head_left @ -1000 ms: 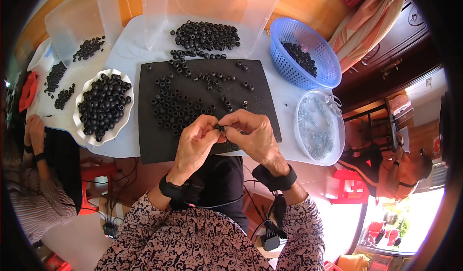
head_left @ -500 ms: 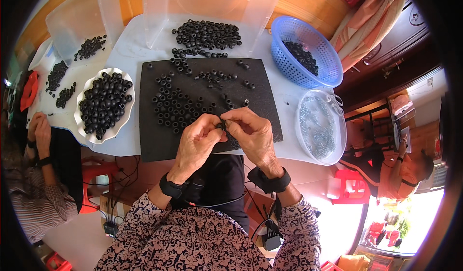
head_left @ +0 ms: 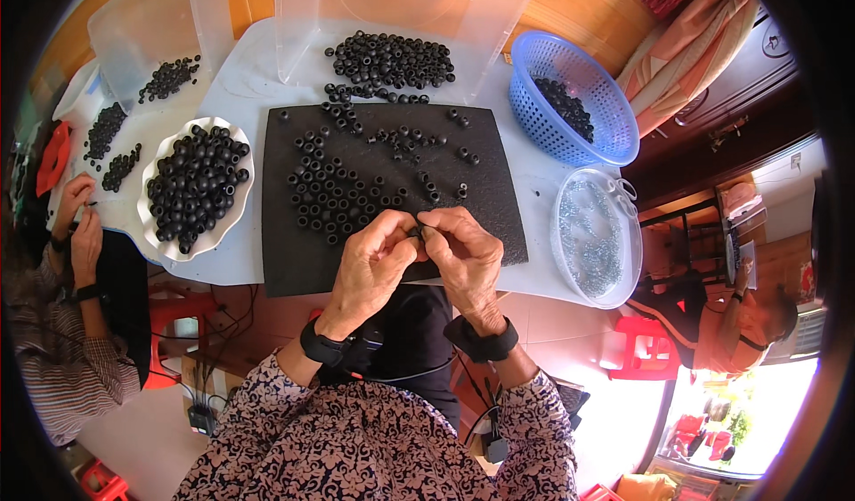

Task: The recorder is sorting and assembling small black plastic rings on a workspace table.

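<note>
My left hand [head_left: 374, 265] and my right hand [head_left: 465, 256] meet over the near edge of a black mat [head_left: 472, 198]. Fingertips of both are closed around a small black bead [head_left: 416, 232], mostly covered by the fingers. Just beyond, a cluster of black beads [head_left: 329, 187] is spread on the mat, many with their holes facing up. Farther back lie another loose group of beads [head_left: 405, 140] and a few single ones [head_left: 463, 189] toward the right.
Left of the mat, a scalloped white dish [head_left: 144, 200] is heaped with black beads. A bead pile [head_left: 392, 60] lies by a clear plastic bin [head_left: 298, 29]. On the right are a blue basket [head_left: 534, 118] and a clear tub [head_left: 628, 269] of small glassy beads. Another person's hands [head_left: 82, 220] are at far left.
The view has shifted slightly, moving the table things a little. Both my hands stay together around the bead with small finger shifts. The other person's hands have risen somewhat at far left.
</note>
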Action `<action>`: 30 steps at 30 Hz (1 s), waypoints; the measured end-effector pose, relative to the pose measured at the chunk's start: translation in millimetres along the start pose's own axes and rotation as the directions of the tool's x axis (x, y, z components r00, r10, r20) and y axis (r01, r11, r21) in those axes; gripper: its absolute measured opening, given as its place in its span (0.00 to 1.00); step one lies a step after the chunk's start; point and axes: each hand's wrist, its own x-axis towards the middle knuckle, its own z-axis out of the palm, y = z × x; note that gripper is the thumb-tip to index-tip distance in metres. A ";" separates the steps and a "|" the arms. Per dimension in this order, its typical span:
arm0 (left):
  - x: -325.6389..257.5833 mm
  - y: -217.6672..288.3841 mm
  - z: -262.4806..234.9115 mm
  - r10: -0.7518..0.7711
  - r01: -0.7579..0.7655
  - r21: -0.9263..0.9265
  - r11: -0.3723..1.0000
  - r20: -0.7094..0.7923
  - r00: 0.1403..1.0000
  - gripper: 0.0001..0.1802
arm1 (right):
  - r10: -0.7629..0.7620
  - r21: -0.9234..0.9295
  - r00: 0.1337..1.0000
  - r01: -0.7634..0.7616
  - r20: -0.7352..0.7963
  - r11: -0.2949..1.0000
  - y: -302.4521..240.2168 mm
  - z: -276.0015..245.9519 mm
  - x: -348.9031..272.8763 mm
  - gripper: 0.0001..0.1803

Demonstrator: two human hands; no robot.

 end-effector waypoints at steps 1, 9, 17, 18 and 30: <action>0.0 0.7 0.1 0.003 -0.003 0.005 1.000 -0.001 1.000 0.06 | 0.001 0.000 1.000 -0.001 0.002 1.000 1.6 0.0 0.9 0.11; -0.7 5.9 1.0 0.025 -0.025 -0.035 0.999 0.009 1.000 0.08 | 0.023 0.048 0.998 -0.026 0.059 0.999 5.2 -0.7 1.9 0.14; 0.0 0.7 -1.9 -0.029 0.030 -0.096 0.995 0.015 0.999 0.10 | -0.153 -0.102 0.986 0.159 0.065 0.982 15.8 -1.0 -3.6 0.25; 0.4 0.8 -2.9 -0.026 0.028 -0.098 0.995 0.018 0.999 0.10 | -0.186 -0.116 0.982 0.189 0.039 0.975 18.0 0.6 -4.3 0.25; 2.3 5.5 -1.9 -0.029 0.030 -0.046 0.998 0.035 0.999 0.06 | -0.177 -0.216 0.984 0.178 0.024 0.960 5.2 -0.9 -5.3 0.15</action>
